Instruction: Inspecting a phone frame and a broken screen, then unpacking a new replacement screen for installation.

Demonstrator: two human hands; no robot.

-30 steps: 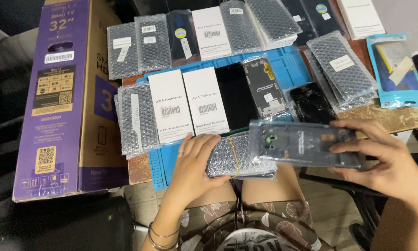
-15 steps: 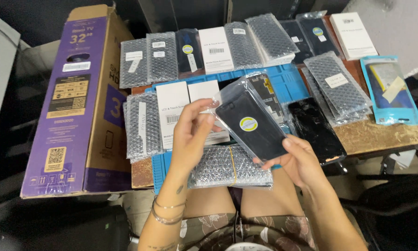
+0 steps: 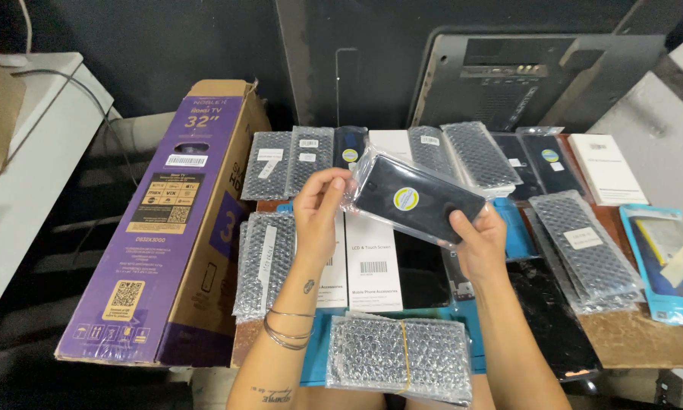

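I hold a black phone screen in a clear plastic sleeve (image 3: 417, 201) with a round yellow sticker, raised above the table. My left hand (image 3: 320, 209) pinches its left end. My right hand (image 3: 478, 241) grips its lower right corner from beneath. Below my arms, at the near table edge, lies a bundle of bubble-wrapped parts (image 3: 400, 357) with a rubber band around it. Two white flat boxes (image 3: 372, 262) lie under my hands on a blue mat (image 3: 317, 357).
A tall purple and brown television carton (image 3: 171, 228) stands at the left. Several bubble-wrapped packs (image 3: 264, 262), black screens (image 3: 542, 319) and white boxes (image 3: 605, 168) cover the wooden table (image 3: 637, 342). A blue packet (image 3: 664, 262) lies far right. A dark television back panel (image 3: 524, 83) leans behind.
Both hands have lifted the sleeved black screen higher and further from me, tilting it flatter. The view has swung upward, showing the wall and the panel behind.
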